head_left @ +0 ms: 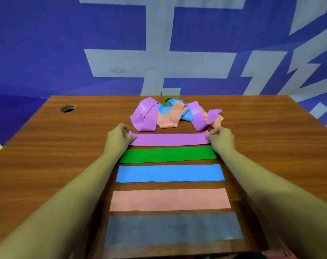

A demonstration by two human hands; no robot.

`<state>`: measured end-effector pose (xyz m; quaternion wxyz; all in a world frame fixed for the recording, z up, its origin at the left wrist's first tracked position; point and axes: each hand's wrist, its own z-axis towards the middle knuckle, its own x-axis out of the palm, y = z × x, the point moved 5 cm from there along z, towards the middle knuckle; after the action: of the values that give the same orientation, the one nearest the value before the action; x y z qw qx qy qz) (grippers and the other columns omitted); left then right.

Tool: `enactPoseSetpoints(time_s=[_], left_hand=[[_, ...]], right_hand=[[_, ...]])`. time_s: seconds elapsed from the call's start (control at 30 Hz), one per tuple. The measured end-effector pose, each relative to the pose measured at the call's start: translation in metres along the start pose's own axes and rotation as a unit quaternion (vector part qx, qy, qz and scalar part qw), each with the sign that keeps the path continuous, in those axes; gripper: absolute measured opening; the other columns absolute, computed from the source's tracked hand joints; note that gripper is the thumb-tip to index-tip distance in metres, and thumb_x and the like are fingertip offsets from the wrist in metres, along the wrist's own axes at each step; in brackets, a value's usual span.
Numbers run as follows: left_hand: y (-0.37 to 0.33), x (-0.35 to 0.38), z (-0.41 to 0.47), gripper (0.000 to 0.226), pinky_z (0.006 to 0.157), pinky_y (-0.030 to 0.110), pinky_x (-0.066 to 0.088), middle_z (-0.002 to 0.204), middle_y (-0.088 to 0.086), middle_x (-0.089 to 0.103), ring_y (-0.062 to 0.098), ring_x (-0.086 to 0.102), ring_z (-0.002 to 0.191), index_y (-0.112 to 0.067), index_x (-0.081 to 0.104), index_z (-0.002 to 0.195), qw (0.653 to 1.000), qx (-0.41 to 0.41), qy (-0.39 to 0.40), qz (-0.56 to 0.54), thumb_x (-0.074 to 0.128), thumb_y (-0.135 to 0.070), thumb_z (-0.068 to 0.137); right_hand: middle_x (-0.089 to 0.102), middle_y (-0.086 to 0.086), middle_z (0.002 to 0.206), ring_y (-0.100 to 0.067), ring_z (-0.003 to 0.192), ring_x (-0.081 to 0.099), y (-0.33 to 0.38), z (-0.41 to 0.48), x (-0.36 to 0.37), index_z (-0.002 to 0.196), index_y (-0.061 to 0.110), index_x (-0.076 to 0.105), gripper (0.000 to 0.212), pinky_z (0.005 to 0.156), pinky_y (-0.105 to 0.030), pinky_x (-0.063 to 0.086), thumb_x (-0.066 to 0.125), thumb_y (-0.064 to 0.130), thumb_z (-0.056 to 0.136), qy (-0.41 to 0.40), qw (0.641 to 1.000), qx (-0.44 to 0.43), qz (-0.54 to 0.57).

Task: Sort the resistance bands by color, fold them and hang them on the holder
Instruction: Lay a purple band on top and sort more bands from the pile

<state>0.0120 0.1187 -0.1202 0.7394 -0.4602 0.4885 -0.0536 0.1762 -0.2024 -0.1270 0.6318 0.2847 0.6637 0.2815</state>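
Note:
A purple band [170, 139] lies stretched flat across the wooden table [65, 146]. My left hand [119, 138] pinches its left end and my right hand [221, 138] pinches its right end. In a row towards me lie a flat green band [168, 155], a blue band [170, 173], a pink band [170, 200] and a grey band [174, 228], all parallel. Behind the purple band sits a tangled pile of loose bands [175, 114] in purple, pink, blue and green. No holder is in view.
A round cable hole [68, 108] sits in the table's far left. A blue wall with large white characters [159, 58] rises right behind the table's far edge.

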Motion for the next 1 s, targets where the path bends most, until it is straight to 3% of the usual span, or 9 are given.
enactPoseSetpoints(time_s=[0.1, 0.2, 0.3, 0.47, 0.6, 0.8, 0.87, 1.0], left_hand=[[-0.002, 0.003, -0.005, 0.029, 0.064, 0.027, 0.035, 0.085, 0.008, 0.056, 0.019, 0.049, 0.081, -0.014, 0.054, 0.098, 0.999, 0.037, -0.023, 0.005, 0.077, -0.016, 0.080], [-0.003, 0.007, -0.008, 0.015, 0.075, 0.027, 0.037, 0.096, 0.007, 0.047, 0.017, 0.047, 0.084, -0.011, 0.059, 0.087, 0.999, 0.039, -0.015, 0.029, 0.071, -0.020, 0.087], [0.000, 0.012, -0.009, 0.016, 0.080, 0.027, 0.036, 0.097, 0.005, 0.043, 0.019, 0.046, 0.091, -0.007, 0.064, 0.089, 0.998, 0.042, -0.015, 0.046, 0.068, -0.023, 0.090], [0.000, 0.010, -0.009, 0.012, 0.085, 0.028, 0.034, 0.098, 0.004, 0.044, 0.022, 0.042, 0.102, -0.015, 0.067, 0.093, 0.997, 0.033, -0.011, 0.068, 0.065, -0.027, 0.091], [-0.012, -0.001, -0.005, 0.006, 0.082, 0.029, 0.039, 0.100, 0.006, 0.049, 0.020, 0.048, 0.100, -0.016, 0.064, 0.090, 0.999, 0.041, -0.019, 0.029, 0.061, -0.020, 0.089], [-0.046, 0.004, 0.024, 0.006, 0.074, 0.025, 0.035, 0.096, 0.004, 0.055, 0.020, 0.055, 0.090, -0.020, 0.064, 0.084, 0.996, 0.083, 0.007, 0.040, 0.061, -0.017, 0.088], [-0.050, 0.015, 0.038, 0.004, 0.076, 0.027, 0.037, 0.098, 0.004, 0.056, 0.020, 0.055, 0.090, -0.020, 0.066, 0.088, 0.995, 0.081, 0.031, 0.048, 0.066, -0.024, 0.088], [-0.042, 0.039, 0.058, 0.033, 0.082, 0.031, 0.045, 0.103, 0.006, 0.058, 0.022, 0.057, 0.095, -0.014, 0.068, 0.107, 0.988, 0.074, 0.085, 0.103, 0.075, -0.034, 0.082]], right_hand=[[0.066, -0.002, 0.086, -0.023, 0.084, 0.060, -0.001, -0.001, 0.003, 0.084, 0.017, 0.066, 0.009, 0.073, -0.037, 0.051, 0.070, 0.025, 0.085, -0.021, 0.998, -0.033, -0.041], [0.064, 0.000, 0.086, -0.022, 0.084, 0.058, -0.001, -0.005, 0.005, 0.087, 0.020, 0.062, 0.010, 0.071, -0.037, 0.049, 0.065, 0.030, 0.089, -0.040, 0.996, -0.060, -0.057], [0.065, -0.001, 0.089, -0.022, 0.084, 0.060, -0.001, -0.009, 0.006, 0.088, 0.023, 0.058, 0.010, 0.071, -0.041, 0.052, 0.063, 0.032, 0.091, -0.055, 0.992, -0.081, -0.075], [0.049, -0.008, 0.115, -0.023, 0.085, 0.058, 0.002, -0.009, -0.003, 0.100, 0.018, 0.057, 0.015, 0.077, -0.039, 0.052, 0.064, 0.027, 0.090, -0.048, 0.993, -0.061, -0.093], [0.050, -0.008, 0.112, -0.021, 0.082, 0.057, 0.028, -0.006, -0.012, 0.097, 0.014, 0.059, 0.011, 0.077, -0.040, 0.054, 0.062, 0.018, 0.087, -0.062, 0.986, -0.135, -0.080], [0.065, -0.007, 0.090, -0.018, 0.088, 0.055, 0.094, -0.001, 0.021, 0.081, 0.011, 0.066, 0.008, 0.083, -0.035, 0.047, 0.058, 0.010, 0.082, 0.031, 0.973, -0.229, -0.030], [0.066, -0.005, 0.093, -0.018, 0.088, 0.057, 0.109, 0.003, 0.041, 0.085, 0.010, 0.067, 0.006, 0.079, -0.032, 0.046, 0.064, 0.012, 0.080, 0.067, 0.970, -0.234, -0.021], [0.066, -0.006, 0.101, -0.021, 0.095, 0.060, 0.126, 0.010, 0.084, 0.102, 0.009, 0.068, 0.024, 0.084, -0.033, 0.049, 0.065, 0.011, 0.078, 0.122, 0.961, -0.247, -0.031]])
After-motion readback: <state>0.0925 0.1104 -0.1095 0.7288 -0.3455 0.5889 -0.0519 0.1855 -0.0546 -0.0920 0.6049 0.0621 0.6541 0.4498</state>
